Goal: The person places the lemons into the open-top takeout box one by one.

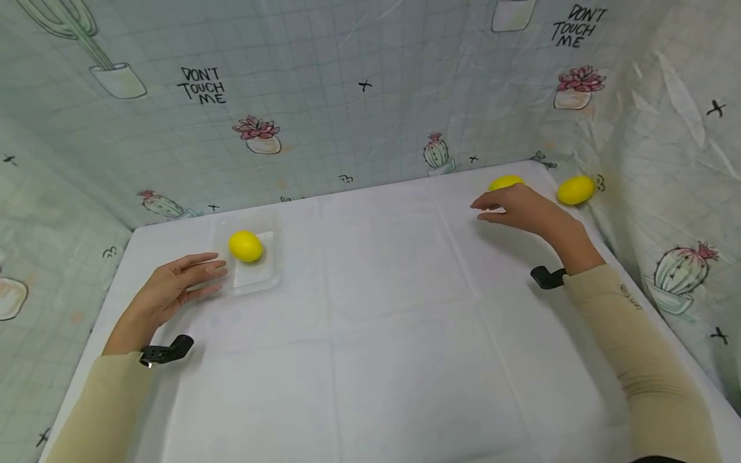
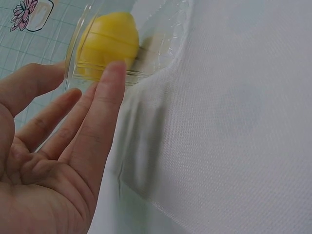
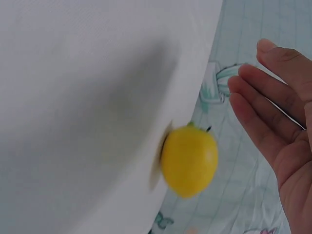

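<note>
A yellow lemon sits in a clear plastic container at the back left. Beside its left wall is my left hand, fingers extended. In the left wrist view the fingertips overlap the container wall, with the lemon behind it. At the back right my right hand hovers with loosely bent fingers and holds nothing. A second lemon lies just behind it, partly hidden by the hand. Another lemon is to its right. In the right wrist view one lemon shows apart from the fingers.
A white cloth covers the table. Printed curtain fabric with cactus drawings rises along the back and both sides. Dark bands with black mounts sit on both wrists, next to beige sleeves.
</note>
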Motion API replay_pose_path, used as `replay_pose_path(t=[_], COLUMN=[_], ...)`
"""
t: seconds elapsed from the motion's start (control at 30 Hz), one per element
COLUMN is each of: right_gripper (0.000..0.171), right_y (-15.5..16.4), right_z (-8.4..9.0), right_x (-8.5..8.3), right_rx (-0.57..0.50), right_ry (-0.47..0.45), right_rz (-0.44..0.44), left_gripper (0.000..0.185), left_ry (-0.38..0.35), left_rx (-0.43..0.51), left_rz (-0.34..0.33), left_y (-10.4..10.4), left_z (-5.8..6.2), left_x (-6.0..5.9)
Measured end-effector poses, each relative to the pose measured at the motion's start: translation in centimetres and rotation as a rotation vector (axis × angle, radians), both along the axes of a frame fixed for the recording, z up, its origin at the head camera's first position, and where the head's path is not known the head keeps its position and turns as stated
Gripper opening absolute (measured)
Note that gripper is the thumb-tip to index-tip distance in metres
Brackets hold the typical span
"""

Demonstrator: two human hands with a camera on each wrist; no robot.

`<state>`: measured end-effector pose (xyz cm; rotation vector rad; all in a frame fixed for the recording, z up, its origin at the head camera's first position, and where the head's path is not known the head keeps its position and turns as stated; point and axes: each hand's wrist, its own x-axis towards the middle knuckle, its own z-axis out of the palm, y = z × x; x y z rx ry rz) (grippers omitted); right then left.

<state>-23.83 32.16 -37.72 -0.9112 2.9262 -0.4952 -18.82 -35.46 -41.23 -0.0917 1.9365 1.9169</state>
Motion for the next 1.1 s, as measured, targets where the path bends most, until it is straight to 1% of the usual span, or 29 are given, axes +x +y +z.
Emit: replay_pose_path(t=[0.07, 0.13, 0.3, 0.43, 0.53, 0.6, 0.73, 0.87, 1.0, 1.1], right_gripper=[0.031, 0.031, 0.033, 0.036, 0.039, 0.040, 0.041, 0.043, 0.043, 0.043], right_y=[1.0, 2.0, 4.3, 6.2, 7.7, 8.8, 10.7, 12.4, 13.4, 14.0], right_z=[0.0, 0.0, 0.3, 0.7, 1.0, 1.3, 1.5, 1.5, 1.8, 2.2], right_x=[0.1, 0.2, 0.2, -0.1, -0.4, -0.6, -0.9, -1.3, -1.9, -2.3], right_rx=[0.011, 0.019, 0.042, 0.100, 0.146, 0.174, 0.237, 0.290, 0.326, 0.335], right_ry=[0.041, 0.062, 0.069, 0.067, 0.065, 0.048, -0.017, -0.048, -0.096, -0.112], right_rz=[-0.004, -0.015, -0.069, -0.123, -0.147, -0.157, -0.168, -0.168, -0.202, -0.207], left_gripper=[0.066, 0.065, 0.064, 0.065, 0.065, 0.064, 0.065, 0.068, 0.069, 0.069], left_ry=[-0.006, -0.006, -0.002, -0.005, -0.004, 0.001, 0.011, 0.006, -0.005, -0.003], left_rx=[0.004, 0.006, 0.001, -0.009, -0.013, -0.012, -0.030, -0.056, -0.062, -0.077], left_rz=[0.005, 0.007, 0.010, 0.011, 0.004, -0.001, -0.016, -0.021, -0.013, -0.008], left_y=[0.0, -0.1, -0.3, -0.3, -0.3, -0.3, -0.3, -0.3, -0.3, -0.3], left_z=[0.0, 0.0, -0.1, -0.2, -0.3, -0.3, -0.3, -0.3, -0.3, -0.2], left_x=[0.1, 0.1, 0.1, 0.1, 0.1, 0.0, -0.2, -0.2, -0.2, -0.2])
